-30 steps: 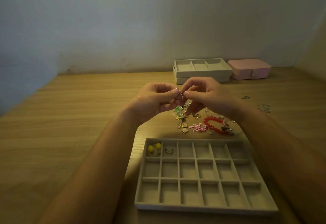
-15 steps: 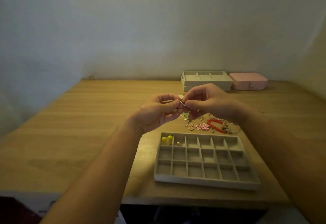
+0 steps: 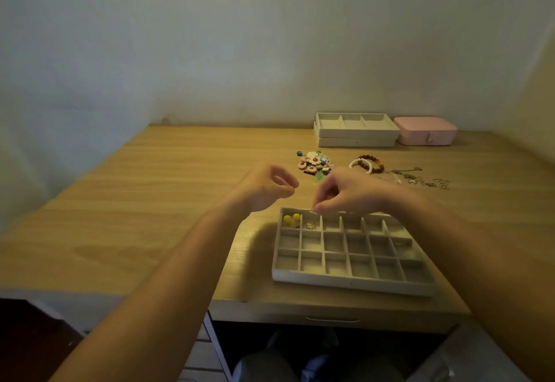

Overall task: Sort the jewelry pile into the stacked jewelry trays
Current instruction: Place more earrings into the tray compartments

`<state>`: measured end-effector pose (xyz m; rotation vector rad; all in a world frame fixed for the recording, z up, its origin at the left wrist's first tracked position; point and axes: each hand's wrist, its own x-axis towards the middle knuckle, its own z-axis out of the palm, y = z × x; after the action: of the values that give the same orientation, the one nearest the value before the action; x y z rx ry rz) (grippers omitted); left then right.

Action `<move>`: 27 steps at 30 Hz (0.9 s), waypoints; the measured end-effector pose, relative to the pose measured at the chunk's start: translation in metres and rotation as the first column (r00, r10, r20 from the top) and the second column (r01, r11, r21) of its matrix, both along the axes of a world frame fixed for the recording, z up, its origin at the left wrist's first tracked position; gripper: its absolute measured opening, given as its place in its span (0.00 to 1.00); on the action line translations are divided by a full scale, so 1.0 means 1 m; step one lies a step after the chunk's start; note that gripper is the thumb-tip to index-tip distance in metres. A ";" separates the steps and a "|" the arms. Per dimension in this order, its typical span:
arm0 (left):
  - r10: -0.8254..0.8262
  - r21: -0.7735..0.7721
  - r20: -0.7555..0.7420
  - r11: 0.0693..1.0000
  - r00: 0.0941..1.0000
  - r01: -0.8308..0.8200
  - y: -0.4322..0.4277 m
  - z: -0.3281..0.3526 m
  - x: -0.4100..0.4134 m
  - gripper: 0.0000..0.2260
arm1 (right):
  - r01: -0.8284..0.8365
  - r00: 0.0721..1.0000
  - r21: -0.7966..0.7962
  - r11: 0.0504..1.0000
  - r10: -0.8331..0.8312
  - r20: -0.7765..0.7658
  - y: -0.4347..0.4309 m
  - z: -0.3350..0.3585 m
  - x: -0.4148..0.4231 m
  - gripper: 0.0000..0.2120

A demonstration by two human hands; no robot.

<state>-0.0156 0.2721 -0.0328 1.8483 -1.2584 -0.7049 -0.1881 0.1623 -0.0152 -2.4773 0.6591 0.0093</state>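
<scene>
- Your right hand [image 3: 351,194] hangs over the back rim of the compartment tray [image 3: 354,281]. Its grip is pinched narrow on a small shiny piece [image 3: 313,211] (too small to name), just above the second cell of the far row.
- Your left hand [image 3: 265,191] hovers beside it, off the tray, fingers loosely curled with nothing visible in its grip.
- Two yellow beads [image 3: 291,218] sit in the far left corner cell, and a ring [image 3: 309,225] lies in the next one.
- The jewelry pile [image 3: 315,163] lies on the worktop [image 3: 150,201] beyond your hands, with beaded bracelets [image 3: 368,163] and thin chains [image 3: 420,178] to its right.
- The stacked trays [image 3: 357,133] stand at the back, with a pink box [image 3: 426,130] just beside them.
</scene>
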 end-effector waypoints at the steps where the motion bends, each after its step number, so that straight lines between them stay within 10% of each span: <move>1: -0.011 0.017 0.026 1.000 1.000 0.011 0.000 -0.003 -0.001 0.05 | -0.012 1.000 -0.020 1.000 0.011 -0.013 0.001 -0.003 0.002 0.02; 27: -0.094 0.062 0.046 0.994 0.995 0.091 -0.009 -0.028 0.000 0.02 | -0.102 0.994 -0.238 0.966 0.094 -0.048 0.014 -0.020 0.011 0.05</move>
<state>-0.0155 0.2626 -0.0612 1.8756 -1.3752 -0.7588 -0.1776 0.1765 -0.0353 -2.7472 0.5811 0.0126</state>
